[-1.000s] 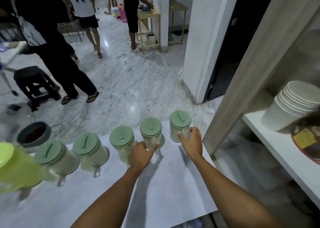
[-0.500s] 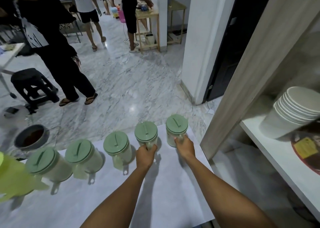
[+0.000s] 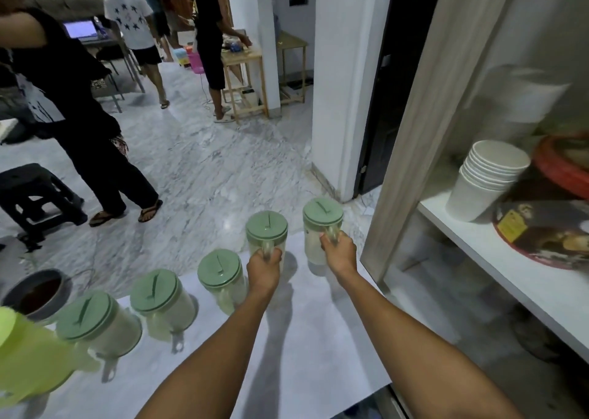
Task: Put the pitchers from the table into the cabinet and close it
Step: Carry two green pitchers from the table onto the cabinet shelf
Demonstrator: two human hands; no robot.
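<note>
Several clear pitchers with pale green lids stand in a row on the white table. My right hand grips the handle of the rightmost pitcher, held just above the table. My left hand is closed on the handle of the second pitcher, also raised a little. Three more pitchers stay on the table: one just left of my left hand, another, and a third. The open cabinet is to the right, its door swung out beside the table.
A lime green container sits at the table's left end. The cabinet shelf holds stacked white cups and a round printed tray. A grey bucket and black stool stand on the marble floor. Several people stand beyond.
Both hands went from reaching the two rightmost pitchers to closing on their handles. The two pitchers now sit higher than the row, lifted slightly off the table.
</note>
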